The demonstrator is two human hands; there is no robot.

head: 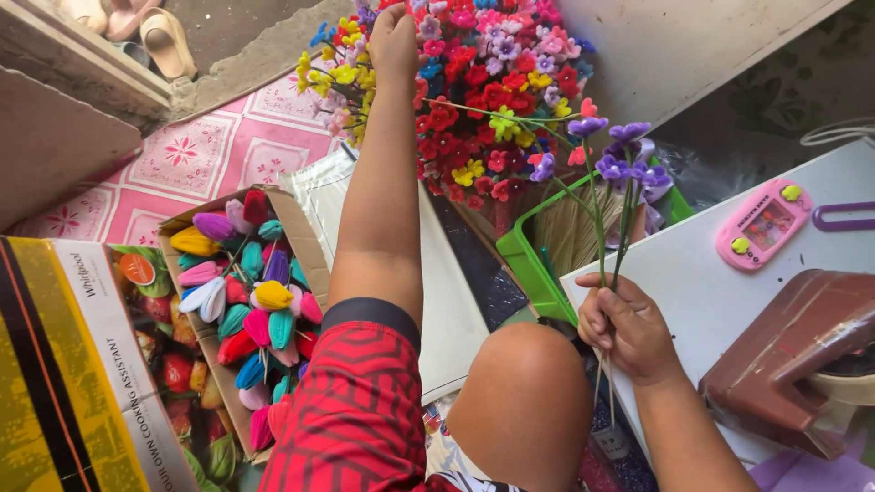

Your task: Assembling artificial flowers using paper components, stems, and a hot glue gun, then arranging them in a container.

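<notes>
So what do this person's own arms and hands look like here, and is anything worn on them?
Both hands are bare: no gloves, rings, watch or bracelet show on the left hand or the right hand. The left arm carries a short red sleeve with a darker woven pattern and a dark band at its hem, ending above the elbow. The right forearm is uncovered as far as the picture shows.

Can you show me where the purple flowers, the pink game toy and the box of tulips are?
Purple flowers (622, 155): head view, on the blooms.
Pink game toy (764, 224): head view, on its screen.
Box of tulips (293, 223): head view, on the cardboard rim.
</notes>
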